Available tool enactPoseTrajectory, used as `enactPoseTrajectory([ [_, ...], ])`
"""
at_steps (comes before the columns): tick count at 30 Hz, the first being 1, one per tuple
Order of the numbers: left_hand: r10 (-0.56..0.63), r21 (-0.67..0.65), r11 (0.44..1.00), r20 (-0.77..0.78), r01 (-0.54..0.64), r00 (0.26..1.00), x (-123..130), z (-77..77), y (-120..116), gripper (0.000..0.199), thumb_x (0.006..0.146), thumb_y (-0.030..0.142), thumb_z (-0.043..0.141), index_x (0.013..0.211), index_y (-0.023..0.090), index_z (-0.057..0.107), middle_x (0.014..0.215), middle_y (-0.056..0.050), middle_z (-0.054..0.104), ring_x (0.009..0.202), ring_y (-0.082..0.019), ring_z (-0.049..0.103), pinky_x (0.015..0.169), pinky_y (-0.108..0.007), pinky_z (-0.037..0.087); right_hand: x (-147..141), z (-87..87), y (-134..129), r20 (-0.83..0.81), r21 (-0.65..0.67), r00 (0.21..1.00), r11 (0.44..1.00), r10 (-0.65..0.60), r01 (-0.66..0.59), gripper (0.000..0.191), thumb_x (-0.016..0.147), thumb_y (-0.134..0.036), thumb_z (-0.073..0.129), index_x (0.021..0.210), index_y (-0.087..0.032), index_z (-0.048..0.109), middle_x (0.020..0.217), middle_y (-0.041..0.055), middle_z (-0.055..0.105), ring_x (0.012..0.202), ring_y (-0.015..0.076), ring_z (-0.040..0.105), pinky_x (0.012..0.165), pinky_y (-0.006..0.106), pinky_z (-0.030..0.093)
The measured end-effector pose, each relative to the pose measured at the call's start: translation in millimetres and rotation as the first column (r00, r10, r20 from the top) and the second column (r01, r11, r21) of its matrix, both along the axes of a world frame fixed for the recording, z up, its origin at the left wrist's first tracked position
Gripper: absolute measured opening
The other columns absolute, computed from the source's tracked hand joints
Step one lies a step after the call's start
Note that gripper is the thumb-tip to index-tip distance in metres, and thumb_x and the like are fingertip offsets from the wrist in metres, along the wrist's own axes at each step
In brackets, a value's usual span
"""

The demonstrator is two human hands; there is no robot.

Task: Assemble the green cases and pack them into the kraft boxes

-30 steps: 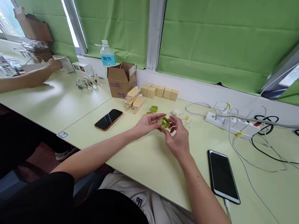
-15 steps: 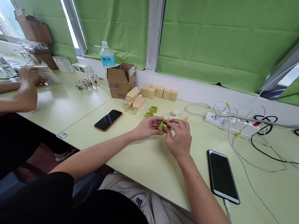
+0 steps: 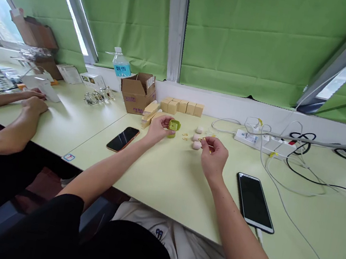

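My left hand [image 3: 158,130] grips a small green square cup [image 3: 174,125] by its side, its hollow facing me. Part of another green piece [image 3: 172,136] shows just below that cup. Off to the right, my right hand [image 3: 215,156] is closed in a pinch, with a tiny yellow piece [image 3: 202,139] at the fingertips, too small to name surely. Beside those fingertips sit pale pinkish blocks [image 3: 196,145], one partly covered. Between the hands, small gold hook-shaped pieces [image 3: 184,139] lie on the table [image 3: 165,177].
Small tan boxes [image 3: 182,106] and an open carton [image 3: 137,95] stand at the back. Phones lie left [image 3: 122,138] and right [image 3: 255,201]. A power strip [image 3: 262,142] with tangled cables is at the right. A co-worker's hands [image 3: 35,100] are at the far left.
My hands have moved apart. The left carried the green cup left and away from me; the right moved slightly right, uncovering the pale blocks and gold pieces.
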State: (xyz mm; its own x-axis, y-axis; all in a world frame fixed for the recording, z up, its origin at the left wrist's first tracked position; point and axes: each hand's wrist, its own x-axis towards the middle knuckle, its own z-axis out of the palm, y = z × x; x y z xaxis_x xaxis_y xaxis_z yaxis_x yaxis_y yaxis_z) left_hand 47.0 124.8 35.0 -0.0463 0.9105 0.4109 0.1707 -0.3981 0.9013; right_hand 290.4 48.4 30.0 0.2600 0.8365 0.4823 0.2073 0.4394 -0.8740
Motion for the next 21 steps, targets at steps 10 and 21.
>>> enactPoseTrajectory([
  [10,0.052,-0.071,0.993,-0.482,-0.099,0.875,-21,-21.5,-9,0.035,0.055,0.024,0.093,0.089,0.022,0.082,0.083,-0.007,0.077,0.08,-0.029,0.069,0.084,-0.046,0.059,2,-13.0,11,0.006,-0.125,1.0,0.992,0.029,-0.028,0.032,0.086,-0.048,0.071,0.103,-0.022,0.08,0.088,0.0064,0.079,0.083,0.0248,0.074,0.077,0.04,0.061],
  [21,0.167,0.067,0.984,-0.667,-0.164,0.726,-20,-29.6,-15,0.039,0.068,0.029,0.093,0.105,0.02,0.081,0.091,-0.016,0.073,0.103,-0.04,0.068,0.104,-0.061,0.051,-1,-5.0,5,-0.122,-0.344,0.986,0.926,0.116,-0.152,0.02,0.079,-0.034,0.081,0.09,-0.021,0.071,0.085,0.0069,0.083,0.068,0.0223,0.079,0.049,0.027,0.056],
])
